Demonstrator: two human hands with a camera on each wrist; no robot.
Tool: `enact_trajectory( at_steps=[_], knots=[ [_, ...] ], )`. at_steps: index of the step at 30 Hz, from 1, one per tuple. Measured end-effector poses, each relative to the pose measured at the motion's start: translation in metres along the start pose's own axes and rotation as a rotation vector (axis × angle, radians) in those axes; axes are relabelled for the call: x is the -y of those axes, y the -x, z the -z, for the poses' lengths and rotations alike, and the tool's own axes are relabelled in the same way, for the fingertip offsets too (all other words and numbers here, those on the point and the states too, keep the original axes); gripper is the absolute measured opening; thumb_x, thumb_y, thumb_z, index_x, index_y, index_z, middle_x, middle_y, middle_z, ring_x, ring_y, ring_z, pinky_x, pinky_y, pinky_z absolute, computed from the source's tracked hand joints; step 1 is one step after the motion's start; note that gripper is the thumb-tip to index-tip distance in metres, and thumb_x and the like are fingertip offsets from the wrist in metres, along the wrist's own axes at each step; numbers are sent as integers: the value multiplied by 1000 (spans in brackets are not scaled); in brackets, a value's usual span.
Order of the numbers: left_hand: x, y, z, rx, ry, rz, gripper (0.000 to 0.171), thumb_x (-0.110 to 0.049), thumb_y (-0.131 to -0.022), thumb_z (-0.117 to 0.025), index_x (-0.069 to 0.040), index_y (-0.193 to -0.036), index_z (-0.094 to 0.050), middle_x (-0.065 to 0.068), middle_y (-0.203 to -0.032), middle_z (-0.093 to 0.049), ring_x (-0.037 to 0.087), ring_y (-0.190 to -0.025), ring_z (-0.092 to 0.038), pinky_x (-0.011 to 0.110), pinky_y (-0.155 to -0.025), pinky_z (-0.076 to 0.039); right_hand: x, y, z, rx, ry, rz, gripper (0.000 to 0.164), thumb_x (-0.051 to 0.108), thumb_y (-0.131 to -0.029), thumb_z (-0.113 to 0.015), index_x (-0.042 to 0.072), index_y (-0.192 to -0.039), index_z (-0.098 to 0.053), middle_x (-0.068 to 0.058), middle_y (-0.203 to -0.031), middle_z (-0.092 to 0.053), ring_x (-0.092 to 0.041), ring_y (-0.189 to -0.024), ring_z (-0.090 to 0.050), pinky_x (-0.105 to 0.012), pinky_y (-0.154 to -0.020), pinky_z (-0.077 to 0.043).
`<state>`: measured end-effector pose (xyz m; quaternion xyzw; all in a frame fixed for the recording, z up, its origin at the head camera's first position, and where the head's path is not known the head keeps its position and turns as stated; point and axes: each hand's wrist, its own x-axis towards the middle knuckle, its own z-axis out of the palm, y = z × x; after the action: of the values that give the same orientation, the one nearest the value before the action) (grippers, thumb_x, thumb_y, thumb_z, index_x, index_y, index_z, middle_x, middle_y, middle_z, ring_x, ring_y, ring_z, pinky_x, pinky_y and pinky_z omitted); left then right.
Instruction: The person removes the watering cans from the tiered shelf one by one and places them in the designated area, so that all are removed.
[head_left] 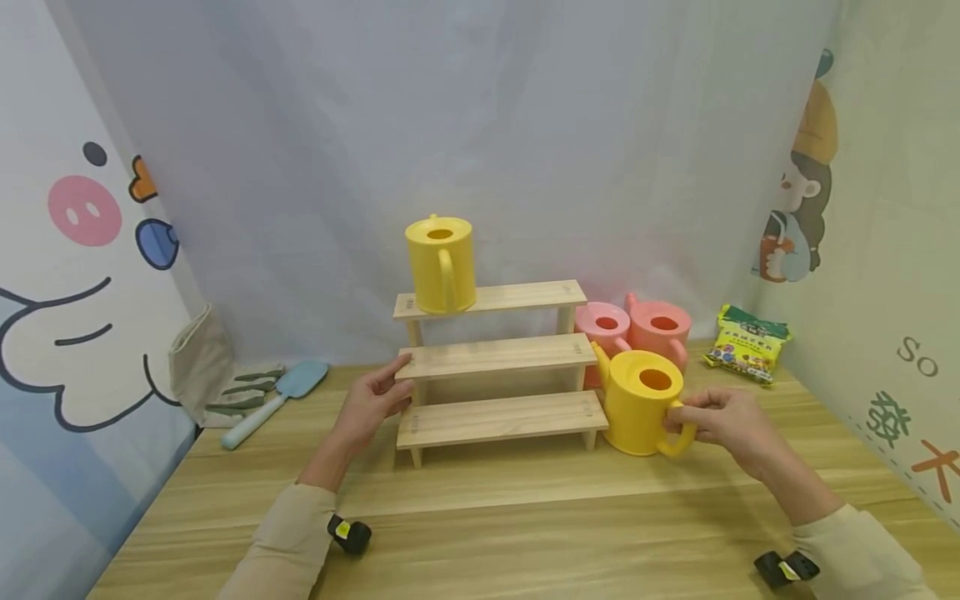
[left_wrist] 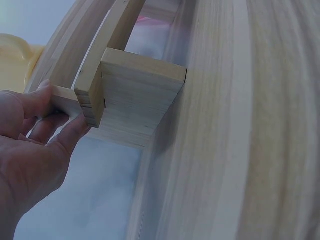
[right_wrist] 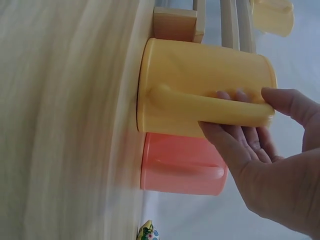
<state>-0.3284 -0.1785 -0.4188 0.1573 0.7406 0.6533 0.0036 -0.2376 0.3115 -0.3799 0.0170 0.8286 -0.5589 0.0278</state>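
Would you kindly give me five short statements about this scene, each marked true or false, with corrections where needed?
1. The right hand holds a yellow watering can by its handle. True.
2. The left hand grips the wooden stand. True.
3. The held can is on top of the stand. False: it is beside the stand.
4. The stand bears a pink can up top. False: the upper can is yellow.
5. A green and yellow packet lies right of the stand. True.

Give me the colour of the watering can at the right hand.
The watering can is yellow; the head view shows it best.
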Motion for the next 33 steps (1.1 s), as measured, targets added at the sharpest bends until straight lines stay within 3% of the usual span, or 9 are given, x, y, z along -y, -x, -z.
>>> enact_trajectory(
  at_steps=[7, 16, 24, 33],
  knots=[
    [0, 1, 0, 8, 15, -2, 57, -12, -102, -61, -8, -154, -40, 33, -131, -51, 46, -128, -48, 39, -101, -50, 3, 2, 3, 57, -12, 13, 25, 21, -93, -75, -2, -100, -68, -7, -95, -74, -16, -89, -69, -32, -82, -60],
    [1, 1, 1, 11, 2, -7, 56, -13, -102, -60, -9, -154, -39, 33, -132, -50, 46, -127, -49, 41, -102, -50, 4, 5, 8, 45, 144, 76, 38, 27, -94, -73, -7, -109, -68, -7, -97, -72, -16, -90, -65, -33, -82, -60],
    [-1, 1, 2, 27, -7, -14, 56, -14, -103, -60, -9, -155, -39, 21, -154, -37, 39, -134, -46, 43, -103, -48, 26, 13, 14, -122, 328, 107, 54, 43, -93, -71, -6, -114, -67, -10, -99, -73, -24, -93, -65, -36, -76, -54],
    [3, -2, 3, 27, 3, -16, 56, -12, -102, -60, -8, -154, -39, 20, -156, -36, 39, -134, -46, 43, -103, -48, 66, 17, -12, -244, 372, 200, 58, 50, -93, -68, -4, -116, -67, -22, -114, -68, -37, -105, -62, -44, -84, -55]
  ],
)
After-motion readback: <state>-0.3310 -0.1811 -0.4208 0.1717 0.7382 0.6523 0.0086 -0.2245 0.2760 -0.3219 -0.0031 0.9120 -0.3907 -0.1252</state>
